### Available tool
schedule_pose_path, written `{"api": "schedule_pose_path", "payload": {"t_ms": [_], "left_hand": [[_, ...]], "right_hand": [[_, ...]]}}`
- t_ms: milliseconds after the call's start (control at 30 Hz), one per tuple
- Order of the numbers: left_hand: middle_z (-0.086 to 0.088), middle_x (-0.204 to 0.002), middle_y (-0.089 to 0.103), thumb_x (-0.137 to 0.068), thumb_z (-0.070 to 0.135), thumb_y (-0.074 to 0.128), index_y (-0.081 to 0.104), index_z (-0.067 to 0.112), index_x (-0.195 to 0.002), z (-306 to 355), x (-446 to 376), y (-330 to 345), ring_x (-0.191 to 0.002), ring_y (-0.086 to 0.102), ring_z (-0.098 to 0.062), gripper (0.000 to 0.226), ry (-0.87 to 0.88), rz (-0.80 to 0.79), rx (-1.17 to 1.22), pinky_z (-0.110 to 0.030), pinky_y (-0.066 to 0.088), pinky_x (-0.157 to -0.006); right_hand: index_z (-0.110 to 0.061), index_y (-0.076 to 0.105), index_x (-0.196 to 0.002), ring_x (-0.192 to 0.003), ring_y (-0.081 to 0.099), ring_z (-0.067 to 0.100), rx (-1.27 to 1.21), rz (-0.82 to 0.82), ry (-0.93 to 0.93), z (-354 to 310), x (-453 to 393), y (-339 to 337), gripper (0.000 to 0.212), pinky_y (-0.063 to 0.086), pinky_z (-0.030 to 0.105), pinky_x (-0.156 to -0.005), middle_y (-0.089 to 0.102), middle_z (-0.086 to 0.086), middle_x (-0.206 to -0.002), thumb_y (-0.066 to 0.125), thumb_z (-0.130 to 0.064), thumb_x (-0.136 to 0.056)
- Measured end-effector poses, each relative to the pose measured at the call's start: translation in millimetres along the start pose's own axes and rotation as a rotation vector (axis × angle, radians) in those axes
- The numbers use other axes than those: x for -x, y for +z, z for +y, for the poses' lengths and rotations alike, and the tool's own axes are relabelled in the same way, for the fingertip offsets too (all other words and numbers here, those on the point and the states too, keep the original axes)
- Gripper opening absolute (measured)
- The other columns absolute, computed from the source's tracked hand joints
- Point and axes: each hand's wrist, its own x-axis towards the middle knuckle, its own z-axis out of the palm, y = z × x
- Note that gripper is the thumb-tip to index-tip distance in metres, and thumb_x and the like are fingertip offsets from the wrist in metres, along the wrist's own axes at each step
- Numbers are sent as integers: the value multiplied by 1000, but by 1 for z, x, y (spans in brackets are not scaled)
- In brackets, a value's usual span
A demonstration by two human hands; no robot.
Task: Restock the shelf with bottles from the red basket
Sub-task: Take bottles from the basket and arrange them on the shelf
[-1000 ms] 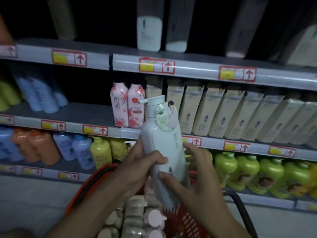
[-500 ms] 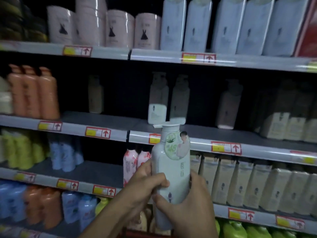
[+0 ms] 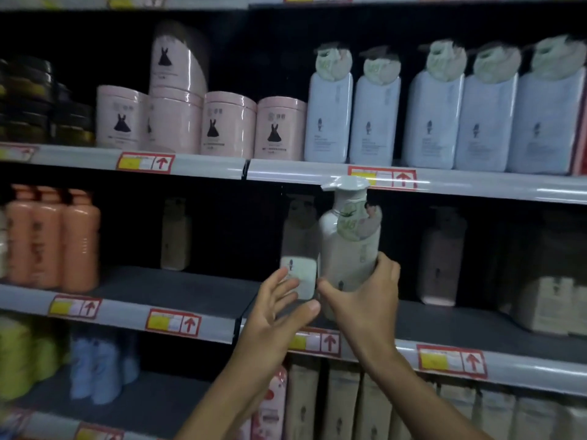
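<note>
A pale green pump bottle (image 3: 347,246) with a round neck tag stands upright over the front of the middle shelf (image 3: 197,290). My right hand (image 3: 365,300) grips its lower half. My left hand (image 3: 279,309) is beside it with fingers spread, in front of a similar bottle (image 3: 298,265) that stands further back; whether it touches that bottle I cannot tell. The red basket is out of view.
Another like bottle (image 3: 440,258) stands to the right on the same shelf, a beige one (image 3: 174,236) to the left, orange bottles (image 3: 50,239) at far left. Pink jars (image 3: 228,125) and white bottles (image 3: 432,122) fill the shelf above. Boxes (image 3: 552,306) sit at right.
The view has tilted up from the basket to the higher shelves. The bottle was lifted with both hands to the middle shelf. My left hand has let go of it and opened.
</note>
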Motion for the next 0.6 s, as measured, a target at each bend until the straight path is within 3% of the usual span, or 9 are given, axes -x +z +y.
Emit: {"api": "schedule_pose_path", "payload": {"t_ms": [167,400,600], "left_hand": [[28,-128,64,-59,63,80,49,55,-131,-12,-12,-6,-114,60,13,79,-36,5,43,-18,49,-87],[28,-123,67,-59,62,80,51,54,-128,-26,-15,-18,-113,65,6,75,-74,-33,16,-26,51,-95],[28,-126,66,-56,70,82,52,54,-129,-33,-6,-19,-117,63,5,80,-83,-58,-30,-35,50,-103]], "right_hand": [[-17,41,-130,-112,54,22,26,-11,39,23,-18,29,87,58,44,-90,39,0,-122,93,-40,-65],[-11,41,-121,-111,55,31,171,-57,133,38,-32,48,82,55,44,-86,42,8,-120,92,-43,-65],[-4,43,-126,-115,54,37,233,-140,196,35,-43,59,81,52,50,-95,45,15,-125,89,-40,-69]]}}
